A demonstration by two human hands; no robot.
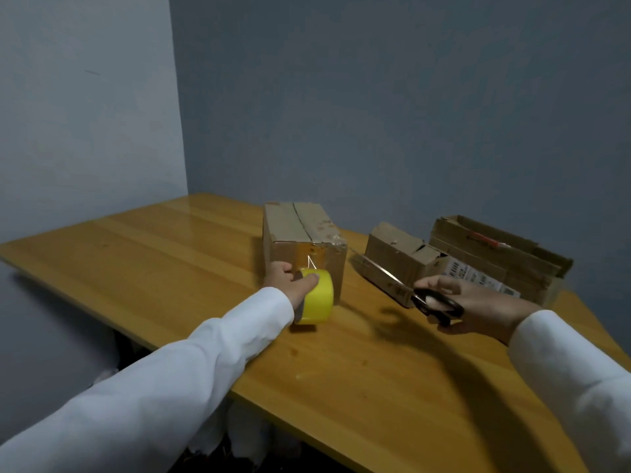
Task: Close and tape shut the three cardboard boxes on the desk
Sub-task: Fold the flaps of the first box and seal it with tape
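Near box (304, 244) on desk (170, 254) stood closed, strip run down its front to the yellow tape roll (316, 297) gripped by left hand (290, 285); right hand (478, 307) held scissors (433, 302), strip judged uncut; two boxes (403, 257) (495, 254) remained open, untaped.

A closed brown box (302, 244) stands left of two open boxes (403, 257) (495, 254).

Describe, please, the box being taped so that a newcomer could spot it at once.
On the wooden desk, three cardboard boxes stand near the wall. It is the leftmost box, apart from the others, flaps closed, with the yellow tape roll against its front.
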